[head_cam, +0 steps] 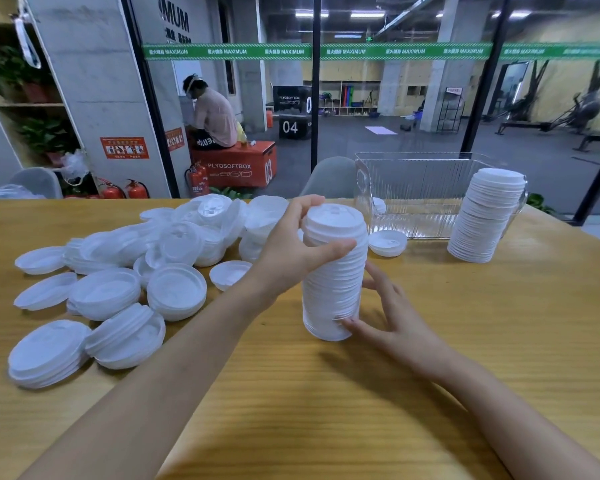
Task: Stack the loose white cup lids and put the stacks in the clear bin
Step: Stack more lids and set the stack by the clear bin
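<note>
lid stack point(333, 282), PLYOSOFTBOX 03 box point(236, 168), MAXIMUM banner point(227, 51)

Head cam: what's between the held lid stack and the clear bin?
One loose lid on the table, close to the front wall of the clear bin, right of the held stack; otherwise bare wood. Head view.

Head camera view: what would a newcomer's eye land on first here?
The tall stack of white lids standing at centre, with the left hand gripping its top and the right hand holding its base. Left of it sprawls a heap of loose lids. Behind right, a second stack stands at the right end of the clear bin.
</note>
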Motion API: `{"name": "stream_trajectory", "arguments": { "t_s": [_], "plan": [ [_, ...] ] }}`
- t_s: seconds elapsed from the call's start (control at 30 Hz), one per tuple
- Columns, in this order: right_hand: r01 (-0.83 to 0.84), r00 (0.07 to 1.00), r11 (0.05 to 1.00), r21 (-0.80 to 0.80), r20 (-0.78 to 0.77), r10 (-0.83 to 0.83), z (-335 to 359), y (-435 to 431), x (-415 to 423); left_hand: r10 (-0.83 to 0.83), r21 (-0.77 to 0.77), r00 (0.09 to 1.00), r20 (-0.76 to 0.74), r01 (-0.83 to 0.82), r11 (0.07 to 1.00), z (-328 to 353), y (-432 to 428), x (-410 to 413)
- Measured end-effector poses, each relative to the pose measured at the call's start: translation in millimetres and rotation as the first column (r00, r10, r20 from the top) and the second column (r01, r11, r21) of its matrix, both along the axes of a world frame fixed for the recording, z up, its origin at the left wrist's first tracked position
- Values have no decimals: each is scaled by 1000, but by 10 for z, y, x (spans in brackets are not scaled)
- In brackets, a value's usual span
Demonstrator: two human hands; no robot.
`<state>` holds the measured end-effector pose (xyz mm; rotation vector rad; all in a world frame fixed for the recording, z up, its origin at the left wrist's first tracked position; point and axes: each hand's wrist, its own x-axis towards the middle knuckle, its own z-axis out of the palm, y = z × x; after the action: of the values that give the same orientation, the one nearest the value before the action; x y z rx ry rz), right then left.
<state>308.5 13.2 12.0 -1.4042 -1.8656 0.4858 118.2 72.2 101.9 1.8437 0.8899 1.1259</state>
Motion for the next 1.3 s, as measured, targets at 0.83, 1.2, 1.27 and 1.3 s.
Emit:
{"name": "stream_trajectory", "arguments": {
  "t_s": [0.83,1.2,1.27,1.3],
  "plan": [
    [-9,1000,1000,-30,9,9,2,-5,12,515,607,581,-630,-46,794,-1038,529,-1018],
    [-11,1000,999,-40,4,11,-12,10,17,422,716,761,-492,78,694,-1035,236,-900],
    [-13,1000,999,-40,7,14,-15,12,18,419,683,757,-501,49,729,-1013,223,-895],
    [-14,1000,999,-41,6,15,-13,11,17,413,642,741,-530,33,766,-998,222,-887]
  ]
}}
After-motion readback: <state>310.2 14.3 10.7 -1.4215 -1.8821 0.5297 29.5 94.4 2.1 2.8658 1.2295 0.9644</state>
